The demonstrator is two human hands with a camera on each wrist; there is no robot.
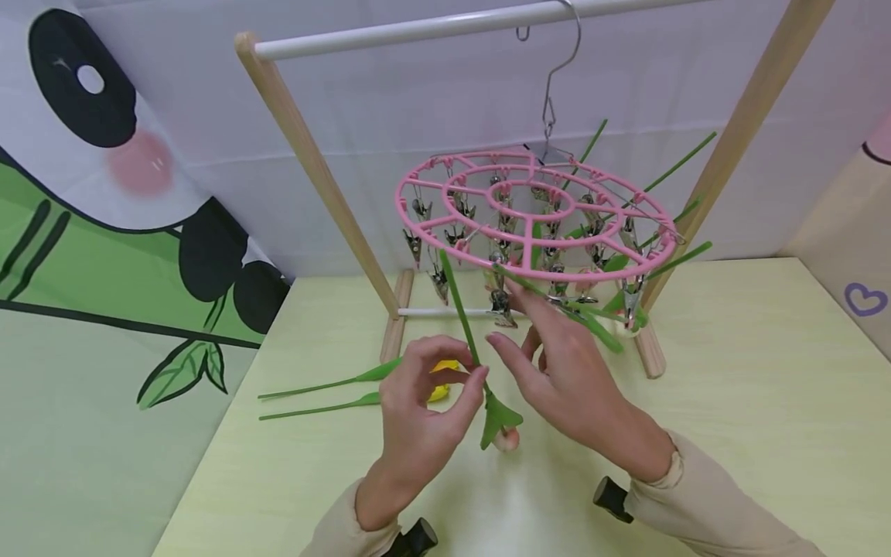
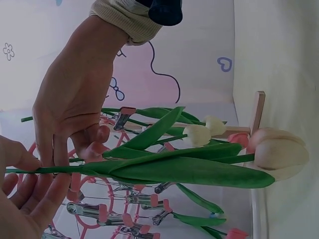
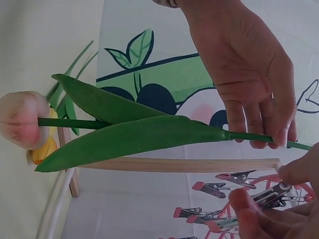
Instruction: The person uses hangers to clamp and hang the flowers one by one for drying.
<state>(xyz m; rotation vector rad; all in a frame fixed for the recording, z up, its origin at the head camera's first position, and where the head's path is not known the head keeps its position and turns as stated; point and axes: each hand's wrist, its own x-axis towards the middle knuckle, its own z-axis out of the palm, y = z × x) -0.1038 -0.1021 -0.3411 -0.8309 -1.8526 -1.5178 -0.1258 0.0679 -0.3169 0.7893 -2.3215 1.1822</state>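
You pinch the pink tulip (image 1: 508,439) by its stem in your left hand (image 1: 428,414), bloom down, before the pink hanger (image 1: 530,182). Your right hand (image 1: 571,379), thumb and index apart, is beside its metal clips (image 1: 500,302). Yellow tulips (image 1: 369,399) lie on the table (image 1: 738,387).

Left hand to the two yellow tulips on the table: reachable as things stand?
Likely yes. The yellow tulips lie beside the left hand in the head view, with nothing visible blocking it. But it pinches the stem of a pink-and-white tulip, so it would probably need to release that first.
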